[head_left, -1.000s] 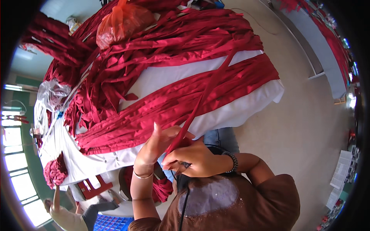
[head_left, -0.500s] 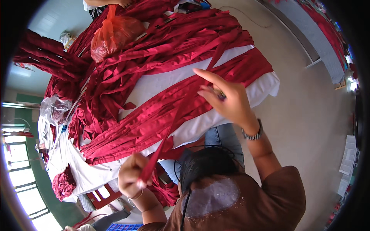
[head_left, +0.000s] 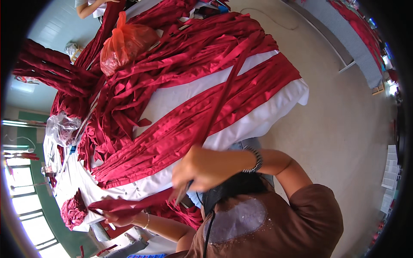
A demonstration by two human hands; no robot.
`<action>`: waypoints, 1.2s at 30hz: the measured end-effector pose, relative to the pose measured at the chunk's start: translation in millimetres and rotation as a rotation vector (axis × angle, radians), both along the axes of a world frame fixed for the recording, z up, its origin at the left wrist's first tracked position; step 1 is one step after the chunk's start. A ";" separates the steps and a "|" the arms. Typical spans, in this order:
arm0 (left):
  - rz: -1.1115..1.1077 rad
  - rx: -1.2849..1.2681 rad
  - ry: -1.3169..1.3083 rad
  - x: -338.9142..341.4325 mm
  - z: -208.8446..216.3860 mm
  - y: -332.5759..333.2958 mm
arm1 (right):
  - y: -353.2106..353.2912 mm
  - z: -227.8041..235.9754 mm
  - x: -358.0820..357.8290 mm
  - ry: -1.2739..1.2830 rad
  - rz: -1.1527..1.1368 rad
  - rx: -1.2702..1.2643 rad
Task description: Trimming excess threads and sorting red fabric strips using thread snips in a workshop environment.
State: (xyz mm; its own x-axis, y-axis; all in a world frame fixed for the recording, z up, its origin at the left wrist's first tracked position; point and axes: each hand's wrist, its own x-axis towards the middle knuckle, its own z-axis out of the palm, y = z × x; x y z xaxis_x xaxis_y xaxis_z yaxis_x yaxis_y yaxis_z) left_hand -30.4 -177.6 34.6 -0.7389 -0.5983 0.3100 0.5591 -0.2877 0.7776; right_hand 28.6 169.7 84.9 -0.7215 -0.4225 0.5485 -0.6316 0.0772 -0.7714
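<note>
A long dark red fabric strip runs from the heap on the table down to my right hand. My right hand, slightly blurred, is closed around the strip in front of my chest. A small pointed grey tool, perhaps thread snips, sticks out below its fingers. From there the strip stretches left to my left hand, which is closed on its end near the table's front edge. Part of the left fingers is covered by the cloth. Beneath the strip, a band of red strips lies lengthwise on the white-covered table.
Heaped red strips cover the far side, with an orange plastic bag on them. A clear plastic bag and a red cloth bundle are at left. Another person's arm shows at the far edge.
My right hand has come down and left from over the table onto the strip. My left hand has moved left and down, drawing the strip out between both hands.
</note>
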 end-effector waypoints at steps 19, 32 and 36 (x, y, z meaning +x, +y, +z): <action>-1.446 -0.528 0.132 17.1 -13.5 89.2 | -94.9 41.9 31.1 -0.351 0.427 -0.593; -0.327 -0.901 -0.196 125.0 22.5 -154.9 | 42.7 27.5 -9.2 -0.461 0.243 -0.827; -0.999 -0.838 -0.945 123.3 31.1 -143.5 | 21.7 -8.7 -16.8 -0.519 0.322 -0.823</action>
State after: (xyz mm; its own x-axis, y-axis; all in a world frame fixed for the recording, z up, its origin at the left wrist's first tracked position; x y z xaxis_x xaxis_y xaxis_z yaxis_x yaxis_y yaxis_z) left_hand 92.9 -321.1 65.8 -0.8173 0.3116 -0.4847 -0.3292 0.4380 0.8365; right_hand 11.8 191.4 76.2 -0.8714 -0.2718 0.4085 -0.1019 -0.7142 -0.6925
